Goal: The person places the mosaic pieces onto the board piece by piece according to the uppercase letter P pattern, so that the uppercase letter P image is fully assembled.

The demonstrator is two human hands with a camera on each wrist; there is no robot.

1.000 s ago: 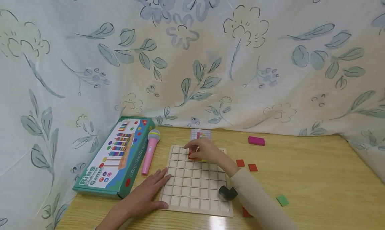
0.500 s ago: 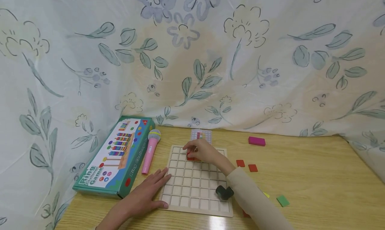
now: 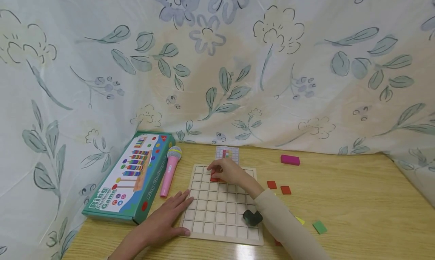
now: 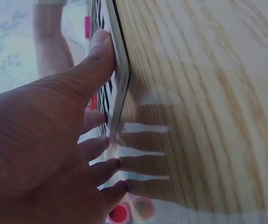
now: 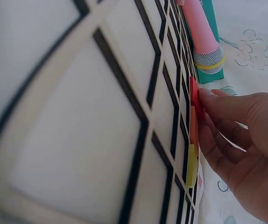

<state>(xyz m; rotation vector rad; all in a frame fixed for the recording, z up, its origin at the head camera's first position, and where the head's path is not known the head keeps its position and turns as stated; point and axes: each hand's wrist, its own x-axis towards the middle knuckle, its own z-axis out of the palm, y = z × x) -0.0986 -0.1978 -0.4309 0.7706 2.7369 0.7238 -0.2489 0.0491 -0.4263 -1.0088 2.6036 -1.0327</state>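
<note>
My right hand (image 3: 232, 173) pinches a red square tile (image 5: 197, 100) between thumb and fingertips, at the far part of a wooden grid board (image 3: 210, 206). The right wrist view has the red tile low at the board's surface. Beside it there, an orange tile (image 5: 193, 130) and a yellow tile (image 5: 191, 165) lie on the board. My left hand (image 3: 166, 217) lies along the board's near left edge, fingers extended, thumb on the near corner. The left wrist view shows that thumb (image 4: 99, 49) on the rim and the other fingertips along the side.
A printed grid card (image 3: 232, 153) lies behind the board. Left are a pink toy microphone (image 3: 168, 177) and a game box (image 3: 136, 173). To the right lie a magenta block (image 3: 290, 160), two red tiles (image 3: 286, 190), a green tile (image 3: 319, 226) and a partly hidden yellow tile (image 3: 300, 220).
My right hand has shifted slightly left with the red tile, and the sleeve's shift uncovers a yellow tile on the table. My left hand stays put.
</note>
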